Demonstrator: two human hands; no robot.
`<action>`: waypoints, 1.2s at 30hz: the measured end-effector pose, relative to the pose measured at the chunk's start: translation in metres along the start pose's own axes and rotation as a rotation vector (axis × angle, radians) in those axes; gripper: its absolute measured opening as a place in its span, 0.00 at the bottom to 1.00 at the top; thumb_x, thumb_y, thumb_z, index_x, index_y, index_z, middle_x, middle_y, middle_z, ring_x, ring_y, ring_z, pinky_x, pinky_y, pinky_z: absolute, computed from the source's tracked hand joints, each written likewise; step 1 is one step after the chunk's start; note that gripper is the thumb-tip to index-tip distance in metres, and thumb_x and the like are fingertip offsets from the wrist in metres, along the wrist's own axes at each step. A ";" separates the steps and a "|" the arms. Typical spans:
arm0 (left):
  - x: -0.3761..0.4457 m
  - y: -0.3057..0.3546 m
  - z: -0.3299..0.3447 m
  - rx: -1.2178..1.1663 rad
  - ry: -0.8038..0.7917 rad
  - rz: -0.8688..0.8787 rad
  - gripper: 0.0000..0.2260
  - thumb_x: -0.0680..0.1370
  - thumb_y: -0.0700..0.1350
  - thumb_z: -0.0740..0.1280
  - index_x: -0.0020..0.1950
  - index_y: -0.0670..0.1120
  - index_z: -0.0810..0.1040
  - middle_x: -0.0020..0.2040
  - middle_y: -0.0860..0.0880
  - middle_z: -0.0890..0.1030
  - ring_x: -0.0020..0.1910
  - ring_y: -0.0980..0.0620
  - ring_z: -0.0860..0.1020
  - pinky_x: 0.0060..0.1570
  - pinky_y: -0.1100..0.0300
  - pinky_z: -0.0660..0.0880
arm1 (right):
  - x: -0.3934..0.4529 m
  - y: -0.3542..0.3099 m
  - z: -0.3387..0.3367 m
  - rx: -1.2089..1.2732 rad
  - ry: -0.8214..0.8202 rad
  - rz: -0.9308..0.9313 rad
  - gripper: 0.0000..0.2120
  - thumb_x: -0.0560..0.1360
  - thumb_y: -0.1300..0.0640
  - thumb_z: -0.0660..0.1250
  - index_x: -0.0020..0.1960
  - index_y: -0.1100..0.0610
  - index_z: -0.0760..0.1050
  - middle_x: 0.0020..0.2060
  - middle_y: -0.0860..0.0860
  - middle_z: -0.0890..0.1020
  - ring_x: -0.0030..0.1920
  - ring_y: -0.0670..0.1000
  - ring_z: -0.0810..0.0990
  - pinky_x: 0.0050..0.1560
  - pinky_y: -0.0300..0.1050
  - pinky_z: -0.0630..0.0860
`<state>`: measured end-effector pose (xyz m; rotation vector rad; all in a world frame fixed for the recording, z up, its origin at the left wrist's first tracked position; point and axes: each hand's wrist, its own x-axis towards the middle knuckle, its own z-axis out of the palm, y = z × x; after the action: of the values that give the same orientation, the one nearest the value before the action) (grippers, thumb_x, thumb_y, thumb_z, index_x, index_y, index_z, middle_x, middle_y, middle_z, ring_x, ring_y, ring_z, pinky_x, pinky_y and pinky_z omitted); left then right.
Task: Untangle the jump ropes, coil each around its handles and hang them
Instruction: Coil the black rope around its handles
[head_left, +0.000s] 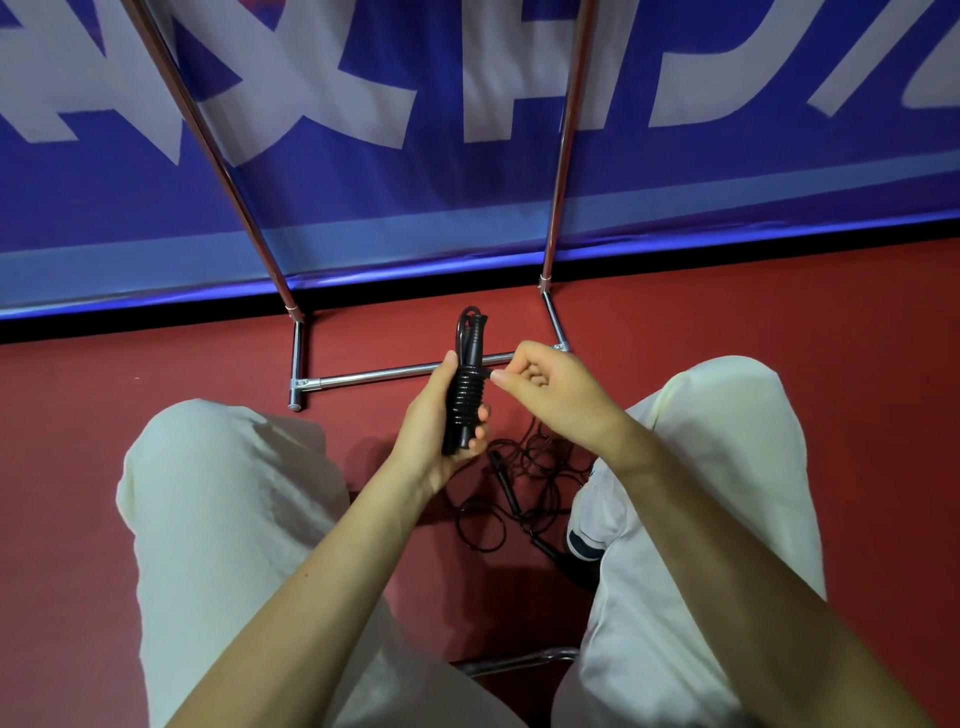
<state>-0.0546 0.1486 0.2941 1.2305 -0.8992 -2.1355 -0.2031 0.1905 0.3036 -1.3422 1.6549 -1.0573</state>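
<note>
My left hand (435, 421) grips a black jump rope (466, 395) upright, its cord wound in tight turns around the paired handles. A short loop of cord sticks out above the coil. My right hand (545, 384) pinches the cord's free end at the top of the coil, just right of the handles. A second black jump rope (511, 486) lies tangled in loose loops on the red floor between my knees, one handle showing among the loops.
A chrome rack stands ahead; its low crossbar (384, 373) passes behind my hands and two uprights (563, 150) rise against a blue banner (467, 197). My knees in pale trousers (218, 499) flank the floor space. Another chrome bar (519, 661) lies near my feet.
</note>
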 end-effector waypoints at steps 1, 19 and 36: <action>0.001 0.000 0.000 -0.034 -0.032 -0.015 0.19 0.81 0.63 0.57 0.46 0.48 0.74 0.30 0.49 0.72 0.23 0.54 0.69 0.21 0.66 0.63 | 0.001 0.001 -0.004 0.007 0.005 -0.015 0.11 0.76 0.57 0.69 0.37 0.56 0.72 0.27 0.42 0.69 0.29 0.42 0.65 0.34 0.37 0.65; -0.007 0.001 0.001 0.211 -0.202 -0.117 0.33 0.81 0.66 0.48 0.45 0.40 0.79 0.32 0.44 0.79 0.29 0.46 0.80 0.29 0.60 0.76 | -0.005 -0.007 0.011 0.394 0.056 0.069 0.04 0.77 0.63 0.67 0.44 0.62 0.75 0.27 0.45 0.77 0.25 0.40 0.71 0.29 0.32 0.66; 0.001 -0.006 -0.007 -0.128 0.006 -0.080 0.22 0.79 0.65 0.58 0.43 0.47 0.74 0.29 0.49 0.71 0.19 0.56 0.65 0.17 0.68 0.57 | -0.006 0.008 0.019 -0.207 -0.010 -0.042 0.12 0.80 0.52 0.63 0.38 0.50 0.70 0.24 0.41 0.70 0.28 0.45 0.64 0.34 0.45 0.63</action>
<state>-0.0496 0.1498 0.2871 1.2264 -0.7101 -2.2138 -0.1876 0.1943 0.2895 -1.5177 1.7739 -0.9203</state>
